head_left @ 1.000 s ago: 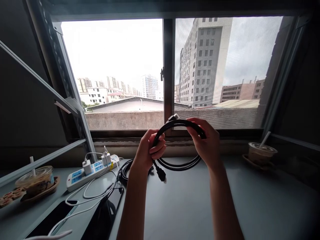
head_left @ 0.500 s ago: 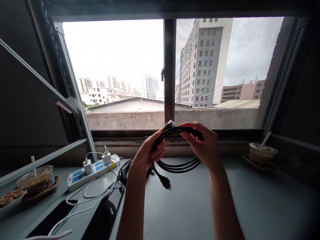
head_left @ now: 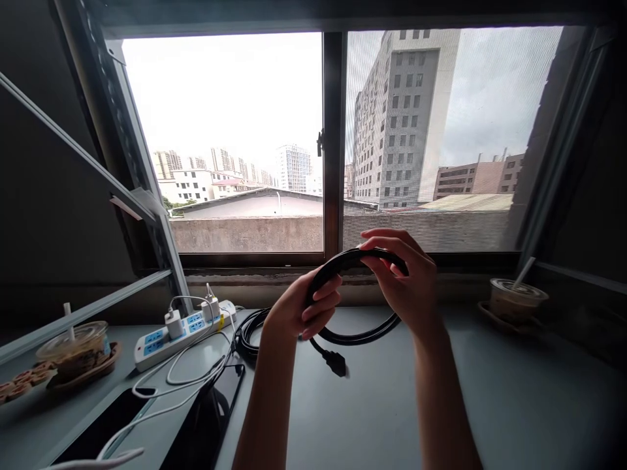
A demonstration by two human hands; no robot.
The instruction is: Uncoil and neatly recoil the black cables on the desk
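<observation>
black cable loop [head_left: 336, 266]: hanging over the surface [head_left: 362, 418], right of the power strip [head_left: 192, 326] | left hand [head_left: 298, 305]: grip curling around the loop's side nearer the power strip | right hand [head_left: 414, 281]: grip pinching its upper part, farther from the power strip | connector [head_left: 336, 363]: dangling right of the power strip | coiled cable [head_left: 246, 336]: lying just right of the power strip

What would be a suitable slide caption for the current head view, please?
Left hand and right hand hold a coiled black cable above a grey table, before a window.
</observation>
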